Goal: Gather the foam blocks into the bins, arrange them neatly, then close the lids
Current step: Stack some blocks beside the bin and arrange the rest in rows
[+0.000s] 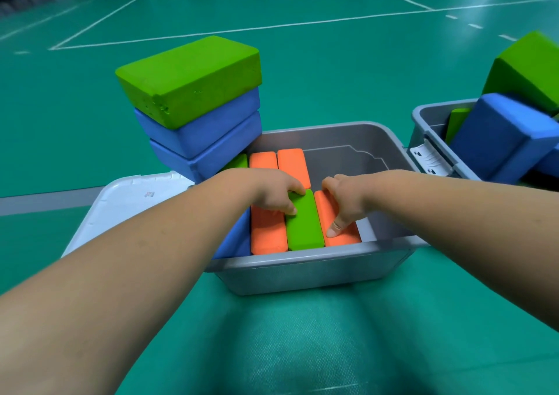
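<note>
Grey bin (317,270), centre, on green court floor (302,76) with white lines; lid off. Contents, near row, standing on edge side by side: blue block (234,240) at the left wall, left orange block (267,234), middle green block (304,225), right orange block (344,237). Far row: two orange blocks (279,161), with a green one partly hidden to their left. Left hand (272,195): fingers curled together over the far end of the middle green block, thumb against its left side, gripping it. Right hand (344,201): fingers curled over the far end of the right orange block, thumb laid straight along its top. Stack of three blocks (193,107) at the bin's far left corner, green over two blue. White lid (121,207) lies flat, just left of the bin. Second grey bin (423,119), right, holds blue and green blocks, tilted and piled unevenly.
</note>
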